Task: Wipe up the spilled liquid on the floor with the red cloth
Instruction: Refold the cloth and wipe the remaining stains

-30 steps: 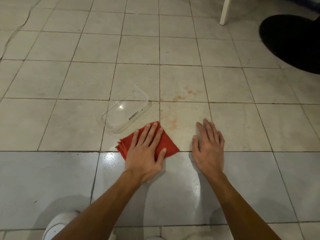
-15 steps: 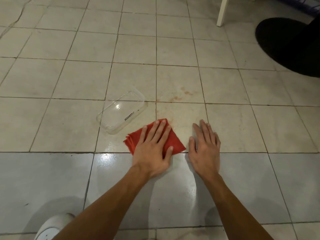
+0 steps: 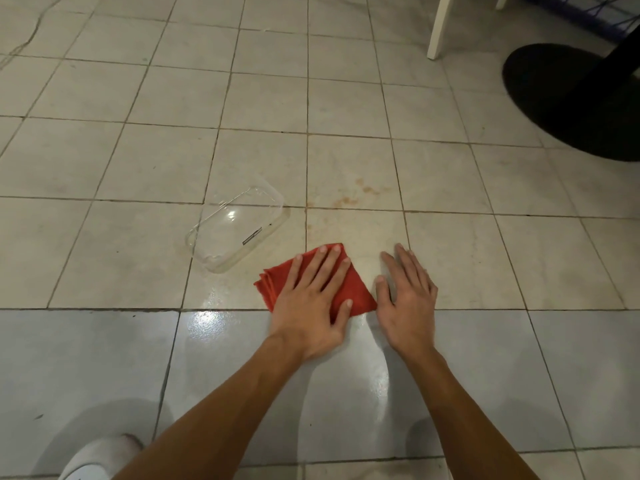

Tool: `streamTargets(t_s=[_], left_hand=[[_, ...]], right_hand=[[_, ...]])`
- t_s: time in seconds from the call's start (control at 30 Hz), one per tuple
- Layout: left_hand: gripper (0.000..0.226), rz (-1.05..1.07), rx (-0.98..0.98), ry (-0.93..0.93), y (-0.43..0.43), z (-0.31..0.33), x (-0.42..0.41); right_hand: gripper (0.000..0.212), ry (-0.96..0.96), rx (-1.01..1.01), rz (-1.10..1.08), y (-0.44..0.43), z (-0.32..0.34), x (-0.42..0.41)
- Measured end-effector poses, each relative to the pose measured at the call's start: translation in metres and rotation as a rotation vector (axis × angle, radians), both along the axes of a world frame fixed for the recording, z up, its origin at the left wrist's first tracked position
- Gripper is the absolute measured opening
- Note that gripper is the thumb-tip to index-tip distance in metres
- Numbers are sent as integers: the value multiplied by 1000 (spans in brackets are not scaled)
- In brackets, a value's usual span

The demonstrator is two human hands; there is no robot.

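Observation:
A folded red cloth (image 3: 356,287) lies flat on the tiled floor (image 3: 138,258). My left hand (image 3: 313,299) presses down on it, palm flat with fingers spread, covering most of it. My right hand (image 3: 407,299) rests flat on the bare tile just right of the cloth, fingers apart, holding nothing. Faint orange-brown stains of the spilled liquid (image 3: 356,195) mark the tiles beyond the cloth, along the grout line. The nearer tiles (image 3: 207,323) look wet and shiny.
A clear plastic container (image 3: 239,226) lies on the floor to the left of the cloth. A black round base (image 3: 568,102) sits at the far right, with a white furniture leg (image 3: 438,29) behind it. A white shoe (image 3: 97,459) shows at the bottom left.
My left hand has slid the cloth to the right, closing the gap to my right hand. The stain that lay just beyond the cloth has faded. My right hand has stayed in place.

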State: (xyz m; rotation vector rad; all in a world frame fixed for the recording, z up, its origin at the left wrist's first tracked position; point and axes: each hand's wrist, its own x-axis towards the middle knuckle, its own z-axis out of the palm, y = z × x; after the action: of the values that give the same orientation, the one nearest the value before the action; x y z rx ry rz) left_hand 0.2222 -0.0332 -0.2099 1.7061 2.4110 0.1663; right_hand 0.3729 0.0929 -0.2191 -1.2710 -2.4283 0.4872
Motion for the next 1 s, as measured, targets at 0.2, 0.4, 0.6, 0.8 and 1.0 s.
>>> streamTargets(t_s=[0.2,0.4,0.6,0.8,1.0], left_hand=[[73,-40,35,-15,-52,4,-16],[74,36,-13,-11,3,1,-12],[73,-64,39,-38,-30,3,13],[75,59,3,-11,-14,-1,-14],[74,-27,27,-52,-9,2,30]], right_hand=[[51,-44,59,35,30,6,18],[53,-49,34,31,34,0,26],[50,-29,47,35,33,0,28],[56,-74,56,37,31,0,27],[55,-85,59,38,32,0,27]])
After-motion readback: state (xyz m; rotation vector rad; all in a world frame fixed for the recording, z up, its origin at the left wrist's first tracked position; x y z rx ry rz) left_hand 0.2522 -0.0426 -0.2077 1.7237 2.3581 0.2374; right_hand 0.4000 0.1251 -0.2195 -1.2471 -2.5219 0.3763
